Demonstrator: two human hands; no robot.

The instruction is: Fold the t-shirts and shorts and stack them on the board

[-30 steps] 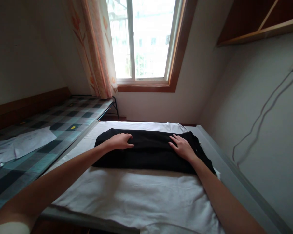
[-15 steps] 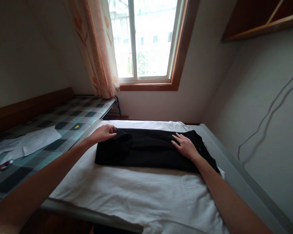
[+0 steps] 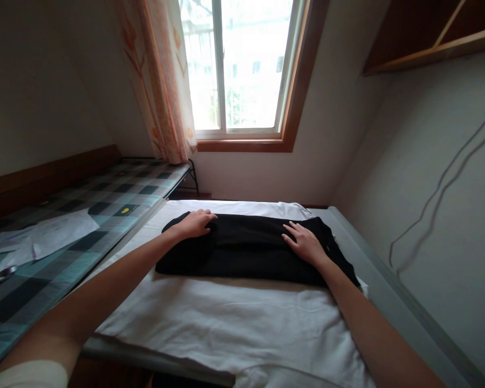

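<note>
A black garment [image 3: 250, 261], folded into a long band, lies across the white sheet [image 3: 234, 318] in front of me. My left hand [image 3: 198, 222] rests over its left part near the far edge, with fingers slightly bent and the thumb apart from them. On the right part my right hand [image 3: 303, 241] lies flat, its fingers spread on the fabric. A small pale mark shows near the garment's right end. Cloth under both palms is hidden.
To the left stands a checked mattress [image 3: 145, 189] with white papers [image 3: 60, 231] on it. Ahead is a window [image 3: 246, 70] with a floral curtain [image 3: 161, 81]. A cable [image 3: 432, 196] hangs on the right wall, below a wooden shelf [image 3: 432, 51].
My left hand has moved right, from the garment's far left corner onto its left part. The garment's left end now looks rounder. My right hand stays in place.
</note>
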